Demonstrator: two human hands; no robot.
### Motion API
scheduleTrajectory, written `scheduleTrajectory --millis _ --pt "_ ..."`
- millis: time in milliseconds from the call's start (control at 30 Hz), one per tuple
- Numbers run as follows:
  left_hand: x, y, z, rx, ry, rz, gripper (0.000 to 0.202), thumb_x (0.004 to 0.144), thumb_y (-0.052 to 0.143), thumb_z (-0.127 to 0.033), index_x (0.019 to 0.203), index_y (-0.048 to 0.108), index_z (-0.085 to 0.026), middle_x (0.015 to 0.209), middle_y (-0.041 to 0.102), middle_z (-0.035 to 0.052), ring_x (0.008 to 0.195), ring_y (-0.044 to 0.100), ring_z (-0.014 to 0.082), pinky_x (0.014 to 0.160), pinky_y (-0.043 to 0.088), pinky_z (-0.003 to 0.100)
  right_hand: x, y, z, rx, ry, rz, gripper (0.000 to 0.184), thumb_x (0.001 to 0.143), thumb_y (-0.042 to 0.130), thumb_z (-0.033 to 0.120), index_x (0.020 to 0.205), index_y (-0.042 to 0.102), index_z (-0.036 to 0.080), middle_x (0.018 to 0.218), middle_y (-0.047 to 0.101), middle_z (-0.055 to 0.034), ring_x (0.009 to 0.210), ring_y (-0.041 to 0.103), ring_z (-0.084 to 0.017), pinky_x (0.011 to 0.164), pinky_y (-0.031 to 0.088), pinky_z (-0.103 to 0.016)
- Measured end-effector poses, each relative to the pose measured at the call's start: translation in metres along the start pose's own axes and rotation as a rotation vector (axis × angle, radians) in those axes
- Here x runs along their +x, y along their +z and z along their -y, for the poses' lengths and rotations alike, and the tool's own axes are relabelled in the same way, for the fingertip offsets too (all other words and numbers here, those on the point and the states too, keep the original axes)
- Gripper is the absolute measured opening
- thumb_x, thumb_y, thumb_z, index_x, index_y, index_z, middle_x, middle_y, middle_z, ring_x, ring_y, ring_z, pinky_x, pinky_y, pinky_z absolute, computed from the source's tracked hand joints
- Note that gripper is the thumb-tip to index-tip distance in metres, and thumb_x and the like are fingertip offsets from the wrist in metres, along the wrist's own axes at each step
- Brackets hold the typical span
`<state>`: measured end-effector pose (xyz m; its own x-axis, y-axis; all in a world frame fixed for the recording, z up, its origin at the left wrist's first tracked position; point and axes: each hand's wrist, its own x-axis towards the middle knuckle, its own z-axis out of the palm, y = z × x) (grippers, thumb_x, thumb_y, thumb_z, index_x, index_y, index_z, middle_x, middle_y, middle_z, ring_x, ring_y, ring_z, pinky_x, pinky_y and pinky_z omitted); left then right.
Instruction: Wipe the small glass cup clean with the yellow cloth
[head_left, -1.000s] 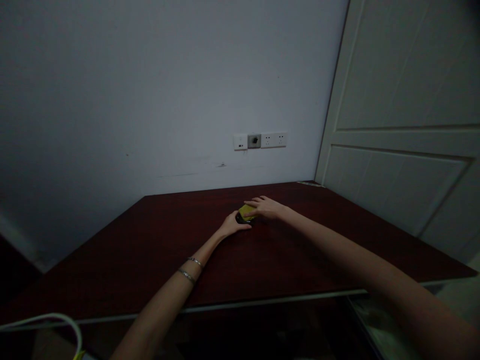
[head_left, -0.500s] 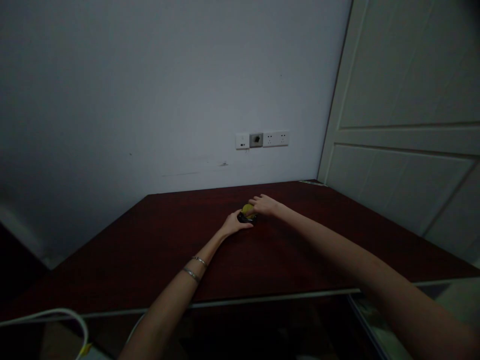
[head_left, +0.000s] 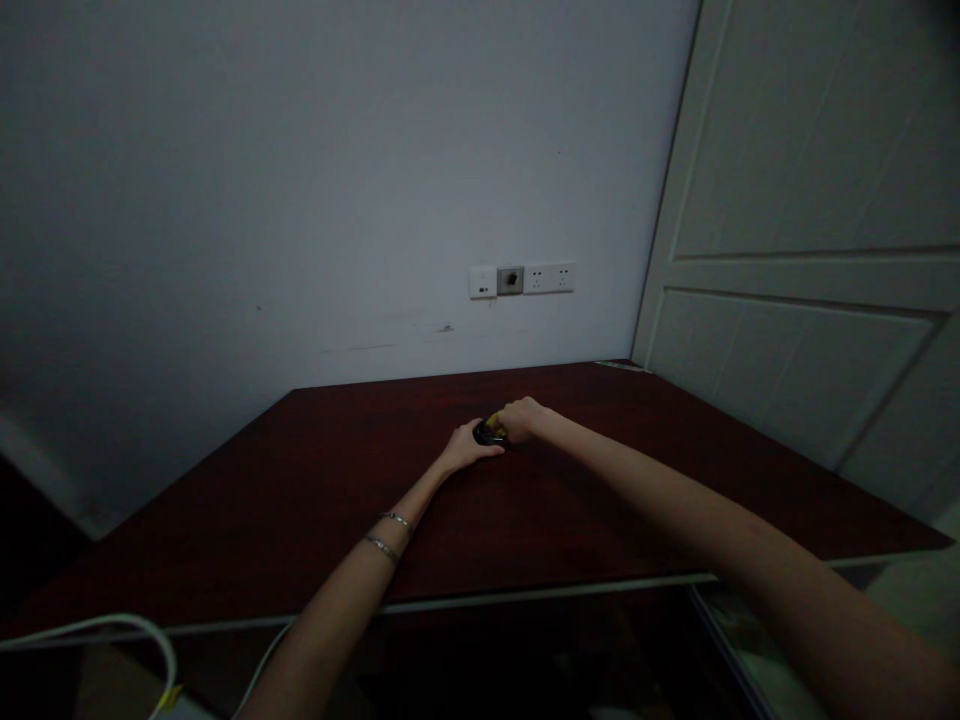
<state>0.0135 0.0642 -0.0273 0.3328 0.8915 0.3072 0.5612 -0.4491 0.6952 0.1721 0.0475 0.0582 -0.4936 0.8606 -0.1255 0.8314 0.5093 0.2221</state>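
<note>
In the middle of the dark red tabletop is a small black, glossy bowl-like dish [head_left: 489,434]. My left hand [head_left: 463,447] is wrapped round its left side, with the thumb along the near edge. A soft-looking yellow piece [head_left: 493,421], perhaps a sponge or a cloth, is pressed into the dish. My right hand [head_left: 520,418] has its fingers closed on that yellow piece from the right, and hides most of it. The inside of the dish is mostly covered.
The dark red table [head_left: 315,520] reaches back to a grey wall holding a row of sockets [head_left: 549,278]. A white panelled door [head_left: 787,350] stands along the right. A white cable [head_left: 135,622] loops over the front left edge.
My right hand has moved down and slightly toward the dish, its fingers curling in. The yellow piece, rounder and higher before, is now lower and squeezed. My left hand stays on the dish.
</note>
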Motion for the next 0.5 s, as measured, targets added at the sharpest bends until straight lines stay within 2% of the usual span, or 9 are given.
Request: scheduleTrajectory --millis 133,300,500 --pt "-0.0010 0.0001 -0.0026 -0.005 -0.017 -0.010 0.081 0.048 0.075 -0.050 0.117 0.053 -0.012 0.106 0.064 0.0117 0.098 0.058 0.0270 0.084 0.046 0.034 0.0024 -0.0028 0.0039 0.043 0.041 0.027 0.038 0.069 0.058 0.034 0.103 0.064 0.018 0.103 0.065 -0.0161 0.094 0.062 -0.030 0.072 0.049 -0.039" --pt "-0.0011 0.0010 -0.0039 0.030 -0.036 -0.038 0.084 0.047 0.075 -0.051 0.117 0.053 -0.011 0.109 0.062 0.0138 0.100 0.058 0.0277 0.085 0.046 0.034 0.0030 -0.0056 0.0083 0.106 0.075 0.053 0.048 0.065 0.062 0.036 0.107 0.062 0.012 0.106 0.063 -0.0207 0.096 0.061 -0.032 0.072 0.050 -0.038" --pt "-0.0028 -0.0002 -0.0051 0.029 -0.011 -0.036 0.076 0.049 0.074 -0.049 0.113 0.055 -0.014 0.105 0.064 0.0110 0.097 0.059 0.0264 0.083 0.046 0.033 0.0064 -0.0102 0.0070 0.237 0.066 0.099 0.045 0.063 0.060 0.031 0.103 0.064 0.009 0.102 0.065 -0.0214 0.085 0.064 -0.030 0.063 0.049 -0.032"
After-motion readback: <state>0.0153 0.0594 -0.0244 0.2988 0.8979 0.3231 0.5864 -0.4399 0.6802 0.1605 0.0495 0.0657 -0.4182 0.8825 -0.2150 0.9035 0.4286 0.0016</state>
